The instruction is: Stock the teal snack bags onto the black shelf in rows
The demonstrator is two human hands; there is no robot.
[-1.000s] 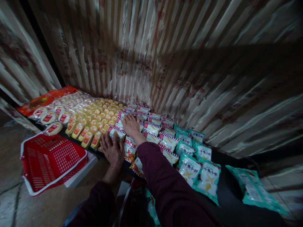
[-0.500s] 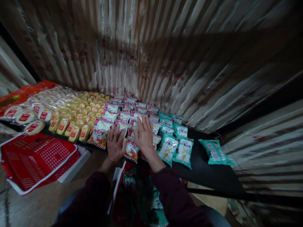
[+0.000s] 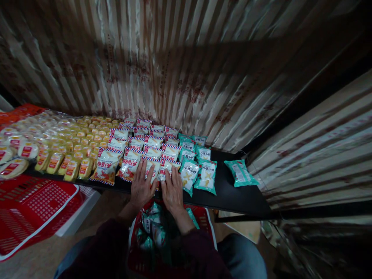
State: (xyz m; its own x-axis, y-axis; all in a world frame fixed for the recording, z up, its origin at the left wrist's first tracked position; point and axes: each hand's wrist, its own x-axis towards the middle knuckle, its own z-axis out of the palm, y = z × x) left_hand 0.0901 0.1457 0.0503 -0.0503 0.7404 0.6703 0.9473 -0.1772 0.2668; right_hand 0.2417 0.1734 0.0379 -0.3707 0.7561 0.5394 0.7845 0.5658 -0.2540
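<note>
Rows of white snack bags with red lettering (image 3: 106, 166) stand on a black shelf (image 3: 232, 197). My left hand (image 3: 141, 186) lies with its fingers apart on the front bags, its thumb toward the right. Beside it, my right hand (image 3: 173, 190) rests palm down on the front bags, fingers stretched out. Neither hand grasps a bag. Teal snack bags (image 3: 206, 176) stand in rows just right of my right hand, and a single teal bag (image 3: 240, 173) lies apart farther right.
Yellow wrapped cakes (image 3: 71, 169) and round white packets (image 3: 14, 167) cover the shelf's left part. Below are a red basket (image 3: 213, 228) holding teal bags and another red basket (image 3: 49, 201) at left. A striped sheet (image 3: 174, 69) hangs behind.
My right hand has drawn back from the middle rows to the front bags. Both hands are now level and side by side. The view has shifted right, showing more of the lower basket.
</note>
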